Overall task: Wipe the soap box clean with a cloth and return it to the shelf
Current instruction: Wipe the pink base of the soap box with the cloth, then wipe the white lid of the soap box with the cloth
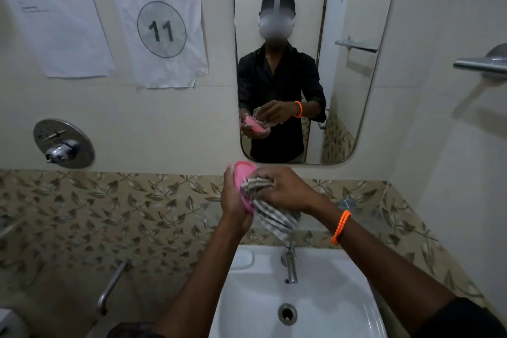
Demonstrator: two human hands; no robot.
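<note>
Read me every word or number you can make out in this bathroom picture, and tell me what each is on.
"WORKSTATION": creased white paper sheet taped left of the mirror.
"11": in a circle, same sheet.
Its dark header strip: too blurred.
Second white sheet further left: print too small.

White sink (329,310) with tap (290,266), wall mirror (356,90), workstation 11 sign (160,22)

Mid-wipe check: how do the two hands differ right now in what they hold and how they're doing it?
The left hand grips the pink soap box by its edge, tilted up; the right hand holds the bunched striped cloth pressed into the box. The right wrist wears an orange bead bracelet; the left wrist is bare. Both are raised above the white sink.
</note>
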